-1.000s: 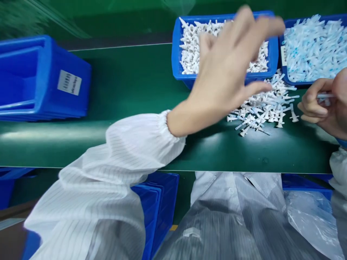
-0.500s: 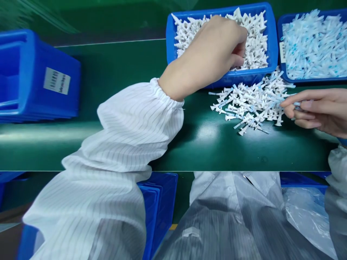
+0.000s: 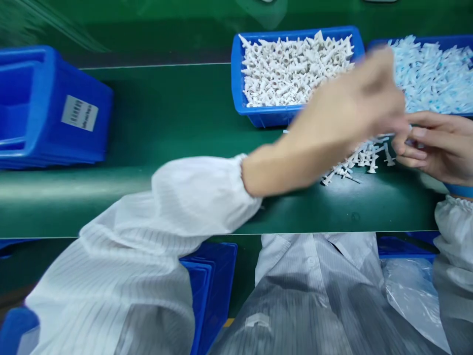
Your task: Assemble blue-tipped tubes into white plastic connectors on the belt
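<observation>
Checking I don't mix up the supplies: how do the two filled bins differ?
The white-part bin has its front wall showing; the blue-part bin is partly covered by the hands. The former holds opaque white pieces, the latter pale blue, translucent-looking ones. Both are blue and heaped.

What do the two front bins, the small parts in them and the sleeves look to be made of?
Bins: probably glossy molded plastic, smooth with rounded rims. White parts: likely matte rigid plastic. Blue parts: seemingly translucent plastic. Sleeves: thin woven fabric, striped and creased.
</observation>
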Demonstrator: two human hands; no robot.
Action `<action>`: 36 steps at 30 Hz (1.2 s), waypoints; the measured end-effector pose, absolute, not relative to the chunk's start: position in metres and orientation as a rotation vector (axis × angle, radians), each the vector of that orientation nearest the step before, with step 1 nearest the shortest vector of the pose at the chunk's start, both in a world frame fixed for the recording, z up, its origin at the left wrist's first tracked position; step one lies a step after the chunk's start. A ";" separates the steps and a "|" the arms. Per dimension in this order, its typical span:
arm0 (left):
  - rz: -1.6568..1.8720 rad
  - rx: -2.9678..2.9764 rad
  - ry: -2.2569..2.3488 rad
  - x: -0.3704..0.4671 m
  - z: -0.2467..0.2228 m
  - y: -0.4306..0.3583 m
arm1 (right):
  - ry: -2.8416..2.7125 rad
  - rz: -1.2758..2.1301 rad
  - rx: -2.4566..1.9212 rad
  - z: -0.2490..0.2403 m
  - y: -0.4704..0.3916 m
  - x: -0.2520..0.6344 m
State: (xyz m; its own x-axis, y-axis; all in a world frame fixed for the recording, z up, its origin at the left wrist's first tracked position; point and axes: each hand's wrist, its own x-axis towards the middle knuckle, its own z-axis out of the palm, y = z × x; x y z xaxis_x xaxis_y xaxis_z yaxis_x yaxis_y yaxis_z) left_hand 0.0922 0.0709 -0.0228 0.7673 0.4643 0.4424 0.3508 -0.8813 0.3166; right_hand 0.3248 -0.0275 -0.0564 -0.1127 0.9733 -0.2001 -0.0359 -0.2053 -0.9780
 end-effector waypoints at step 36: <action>0.342 2.454 -0.076 0.097 -0.109 -0.003 | -1.196 1.357 -1.489 -0.085 -0.110 0.322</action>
